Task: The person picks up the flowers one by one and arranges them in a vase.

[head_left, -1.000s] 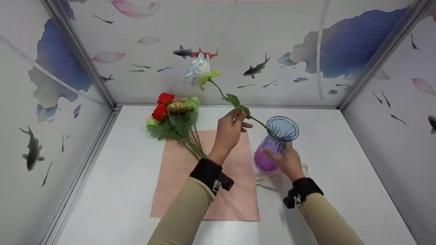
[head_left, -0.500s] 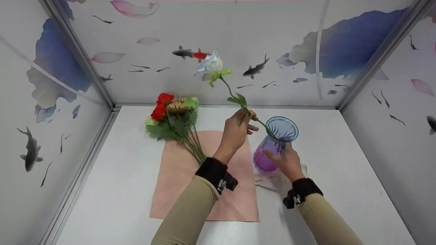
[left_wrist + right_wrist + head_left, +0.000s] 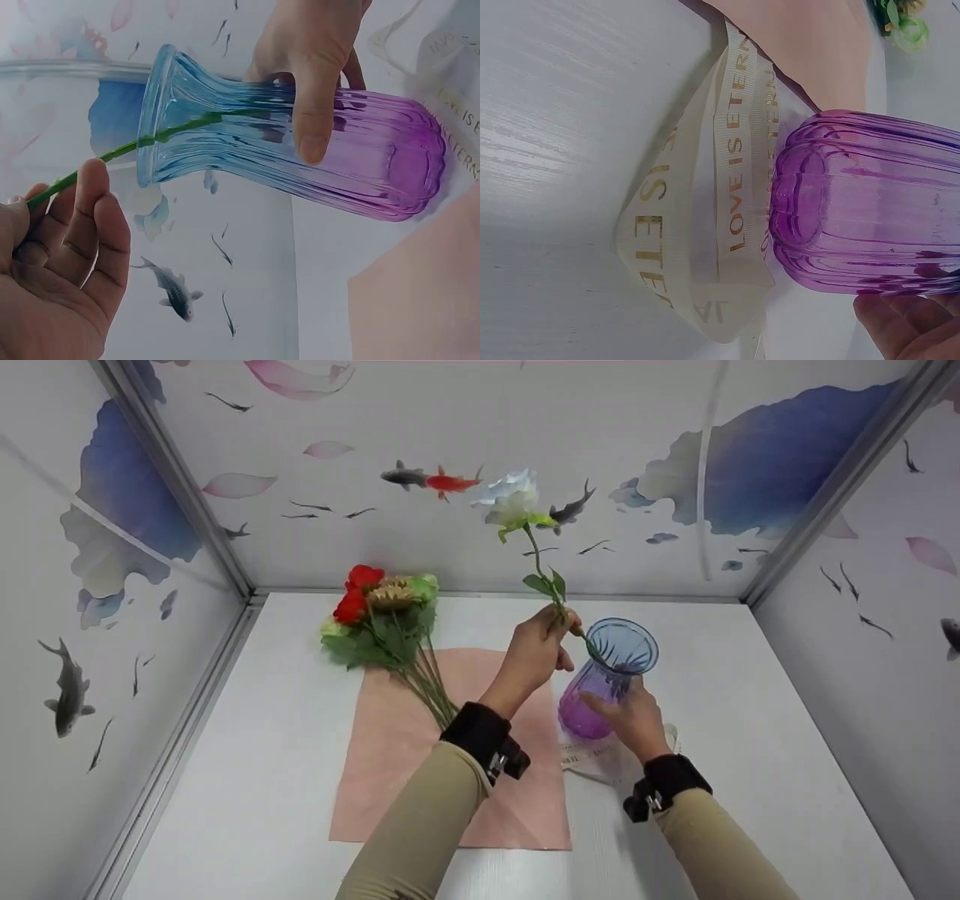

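My left hand [image 3: 536,652] pinches the green stem of a white artificial flower [image 3: 514,502], whose bloom stands high and leans a little left. The stem's lower end [image 3: 176,129] runs through the mouth and into the neck of a glass vase [image 3: 592,705], blue at the rim and purple at the base. My right hand [image 3: 636,716] grips the vase around its middle, thumb across the front in the left wrist view. The vase tilts slightly. Only the fingertips of the right hand [image 3: 907,319] show in the right wrist view, under the purple glass.
Left of the vase lies a pink sheet of paper [image 3: 517,780]. A bunch of red, green and brown flowers [image 3: 390,622] rests on its upper left part. A cream ribbon with gold letters [image 3: 739,150] lies by the vase base. Printed wall panels [image 3: 637,420] enclose the white table [image 3: 765,735].
My left hand has moved right toward the vase. The white flower has swung right and become more upright, its stem still in the vase mouth. The right hand and vase have stayed put.
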`<state>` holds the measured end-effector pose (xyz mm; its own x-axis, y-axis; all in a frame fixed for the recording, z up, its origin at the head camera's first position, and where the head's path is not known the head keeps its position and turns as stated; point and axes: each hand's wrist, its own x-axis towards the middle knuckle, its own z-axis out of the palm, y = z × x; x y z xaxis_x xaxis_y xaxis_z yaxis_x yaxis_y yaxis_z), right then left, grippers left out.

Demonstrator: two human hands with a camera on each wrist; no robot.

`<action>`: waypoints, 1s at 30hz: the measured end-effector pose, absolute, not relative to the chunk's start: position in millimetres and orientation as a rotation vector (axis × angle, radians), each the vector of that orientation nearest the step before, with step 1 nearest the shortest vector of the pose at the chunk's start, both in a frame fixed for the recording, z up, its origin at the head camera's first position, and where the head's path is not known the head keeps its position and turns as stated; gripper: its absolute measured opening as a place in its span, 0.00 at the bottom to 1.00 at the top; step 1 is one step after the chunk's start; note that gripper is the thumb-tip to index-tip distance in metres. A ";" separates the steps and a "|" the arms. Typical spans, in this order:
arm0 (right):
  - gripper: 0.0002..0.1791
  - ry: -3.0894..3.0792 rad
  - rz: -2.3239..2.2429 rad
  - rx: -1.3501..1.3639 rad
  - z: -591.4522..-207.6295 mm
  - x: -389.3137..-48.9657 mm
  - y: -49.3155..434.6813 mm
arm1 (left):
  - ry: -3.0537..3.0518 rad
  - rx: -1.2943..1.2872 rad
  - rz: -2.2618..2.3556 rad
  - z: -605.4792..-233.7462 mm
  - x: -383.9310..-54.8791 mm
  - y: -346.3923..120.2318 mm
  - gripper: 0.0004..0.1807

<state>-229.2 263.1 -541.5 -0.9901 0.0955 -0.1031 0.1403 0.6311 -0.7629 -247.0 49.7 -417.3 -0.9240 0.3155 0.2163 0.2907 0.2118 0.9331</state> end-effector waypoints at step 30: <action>0.62 2.847 -1.304 0.129 -543.2 -229.0 263.6 | 2.634 0.488 1.501 -431.6 -250.8 77.6 0.16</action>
<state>-229.0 263.6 -543.2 -0.9966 0.0715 -0.0410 0.0777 0.6505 -0.7555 -250.8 77.6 -431.6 -0.9469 0.3072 0.0945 0.2379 0.4722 0.8488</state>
